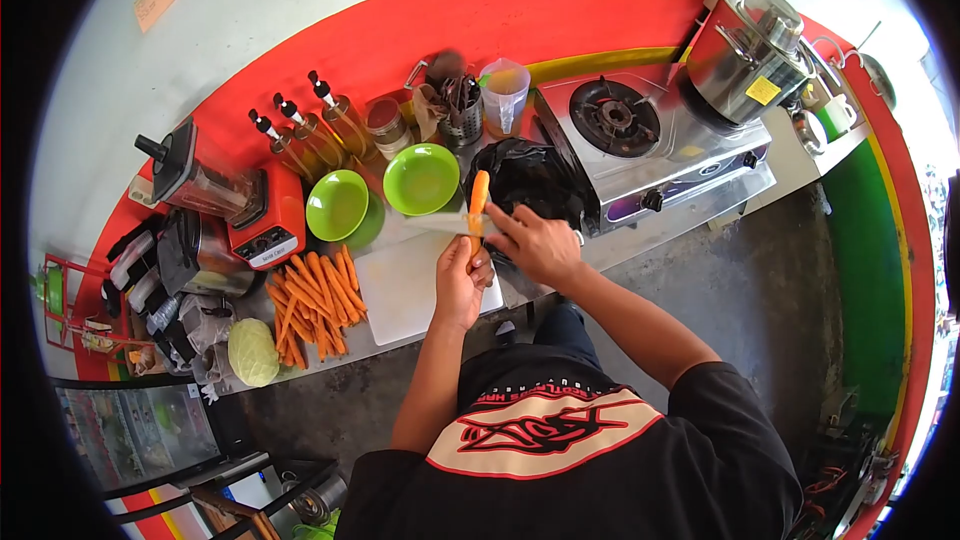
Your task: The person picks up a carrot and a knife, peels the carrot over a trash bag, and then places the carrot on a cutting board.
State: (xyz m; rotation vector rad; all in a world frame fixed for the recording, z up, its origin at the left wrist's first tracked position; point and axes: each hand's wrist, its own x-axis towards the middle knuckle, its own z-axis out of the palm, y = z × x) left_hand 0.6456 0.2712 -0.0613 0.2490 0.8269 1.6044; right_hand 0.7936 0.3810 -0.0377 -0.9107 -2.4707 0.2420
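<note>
The carrot [479,198] stands upright over the desk [640,240], in front of a black bag [530,175]. The left hand [460,285] holds its lower end, with the fingers wrapped tight around it. The right hand [538,243] is touching the carrot from the other side. It holds a knife [437,224], and the flat blade points left, across the carrot. The right fingers are closed on the knife handle.

Now go from left to right. Far left there is a blender [195,178] on a red base. Below it sits a pot [205,260]. A cabbage [252,351] lies near the front edge of the desk. Just beside it is a heap of carrots [315,302]. Next to the heap lies a white board [410,285], under the left hand.

Behind the heap stand three bottles [310,135] with spouts. Two green bowls [378,198] sit side by side in front of them. A jar [386,124] stands behind the bowls. Then comes a holder [455,105] full of tools, and a clear jug [504,92] beside it.

To the right of the black bag is a stove [650,135] with one burner showing. A big shiny pot [752,55] stands on the far right part of it. A white cup [838,112] is near that pot.
</note>
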